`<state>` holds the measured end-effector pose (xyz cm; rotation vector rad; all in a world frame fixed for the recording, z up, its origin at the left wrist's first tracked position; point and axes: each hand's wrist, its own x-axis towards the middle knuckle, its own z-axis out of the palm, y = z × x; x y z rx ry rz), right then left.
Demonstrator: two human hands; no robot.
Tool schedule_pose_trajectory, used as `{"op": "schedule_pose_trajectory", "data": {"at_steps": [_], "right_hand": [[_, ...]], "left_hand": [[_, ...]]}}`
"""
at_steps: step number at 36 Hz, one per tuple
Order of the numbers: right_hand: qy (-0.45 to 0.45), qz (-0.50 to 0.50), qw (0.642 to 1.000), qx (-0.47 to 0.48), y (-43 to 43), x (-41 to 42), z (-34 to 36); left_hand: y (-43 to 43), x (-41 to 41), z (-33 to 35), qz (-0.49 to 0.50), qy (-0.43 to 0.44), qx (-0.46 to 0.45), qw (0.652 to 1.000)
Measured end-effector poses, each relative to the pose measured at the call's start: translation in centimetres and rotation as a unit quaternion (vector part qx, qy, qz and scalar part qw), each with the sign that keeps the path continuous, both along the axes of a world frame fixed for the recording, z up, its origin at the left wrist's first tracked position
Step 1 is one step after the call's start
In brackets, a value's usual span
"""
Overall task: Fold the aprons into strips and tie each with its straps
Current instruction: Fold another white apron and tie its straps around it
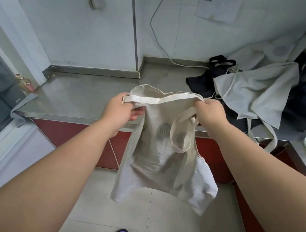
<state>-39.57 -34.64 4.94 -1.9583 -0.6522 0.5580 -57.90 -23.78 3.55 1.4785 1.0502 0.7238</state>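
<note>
Currently the cream apron (163, 155) hangs in the air in front of the steel counter (85, 96), over the floor tiles. Left hand (122, 110) is closed on one end of the top hem, right hand (208, 112) is closed on the other, probably to stretch it flat before laying it down. One strap (181, 136) loops loose below the right hand. Counter is bare ahead and left; far right holds a heap of aprons (256, 91), one spilling over the edge.
</note>
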Motion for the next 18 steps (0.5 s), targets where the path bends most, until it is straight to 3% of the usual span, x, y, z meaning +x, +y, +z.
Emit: {"op": "schedule_pose_trajectory", "data": {"at_steps": [4,8,10,13,16,18], "right_hand": [[0.144,0.003,0.988,0.061,-0.2,0.1,0.1],[0.230,0.011,0.966,0.118,-0.3,-0.1,0.5],[0.186,0.030,0.973,0.131,-0.4,-0.1,0.5],[0.038,0.021,0.994,0.097,-0.4,0.2,0.3],[-0.021,-0.042,0.998,0.039,-0.4,1.3,-0.2],[-0.020,-0.030,0.998,0.051,-0.8,1.7,0.1]], "left_hand": [[-0.2,0.0,0.1,-0.046,0.037,0.029,0.998],[-1.0,0.7,0.8,-0.056,-0.039,-0.030,0.997],[-1.2,1.2,0.7,-0.013,-0.025,0.026,0.999],[-1.3,1.3,-0.2,0.020,0.015,0.123,0.992],[-1.0,1.4,-1.1,-0.007,0.033,0.066,0.997],[-0.8,1.6,-1.0,0.051,0.000,0.048,0.998]]}}
